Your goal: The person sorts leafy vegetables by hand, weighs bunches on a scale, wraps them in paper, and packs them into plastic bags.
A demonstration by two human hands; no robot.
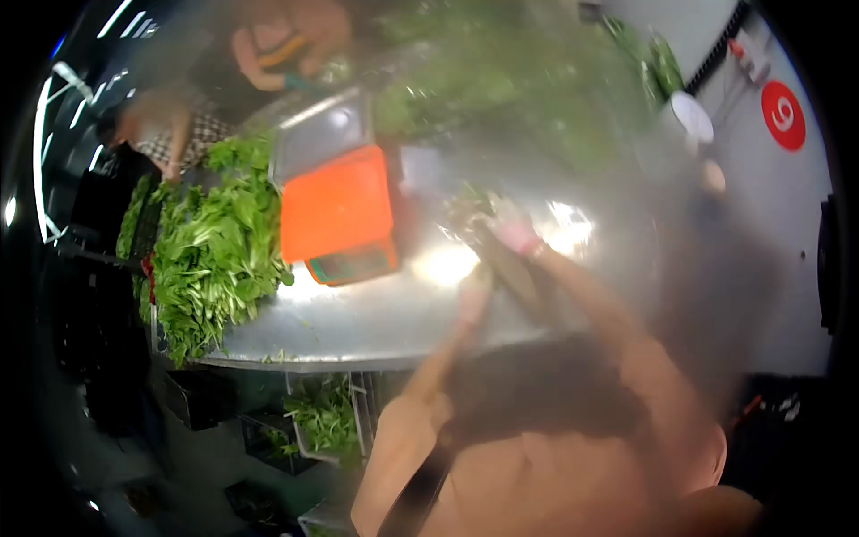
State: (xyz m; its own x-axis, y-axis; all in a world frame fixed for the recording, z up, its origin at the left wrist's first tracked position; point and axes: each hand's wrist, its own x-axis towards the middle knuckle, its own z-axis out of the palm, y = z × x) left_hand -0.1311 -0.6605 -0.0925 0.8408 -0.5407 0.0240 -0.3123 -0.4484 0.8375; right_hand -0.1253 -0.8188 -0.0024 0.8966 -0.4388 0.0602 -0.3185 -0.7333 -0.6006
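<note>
1 right hand (512,229) at 4 o'clock and left hand (475,292) at 6 apparently steady the bundle (469,209), grip too blurred to tell, scale (338,208) at 9 presumably for reach.

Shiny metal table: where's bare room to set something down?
The table is mostly bare along its near edge, between the heaped green leafy vegetables, orange flat scale and left hand. The heap crowds its left end; hazy greenery, its far side.
</note>
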